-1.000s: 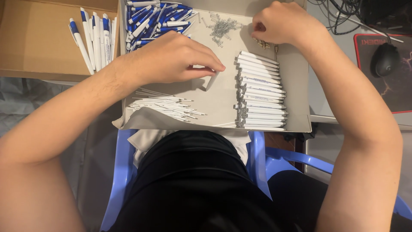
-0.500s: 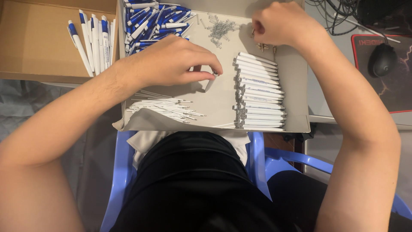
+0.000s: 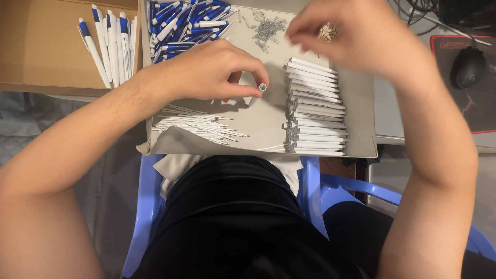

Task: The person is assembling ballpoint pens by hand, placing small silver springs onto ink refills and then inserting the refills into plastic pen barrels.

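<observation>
L hand [image 3: 206, 70] pinches a white plastic pen barrel [image 3: 257, 91], open end up, mid-tray. R hand [image 3: 356, 36], blurred, fingers together by small metal springs [image 3: 268, 27] at the grey cardboard tray [image 3: 361, 113]'s far edge; contents: can't tell. Barrel stack [image 3: 315, 106] at right edge, within reach.

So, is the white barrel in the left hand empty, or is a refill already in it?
Cannot tell for sure: the white barrel shows an open, dark end between the left hand's fingers, with no tip protruding.

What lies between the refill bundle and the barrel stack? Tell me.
Head view: only bare grey tray floor lies between the refills and the stacked barrels. The left hand, pinching a barrel, hovers above that gap.
</observation>
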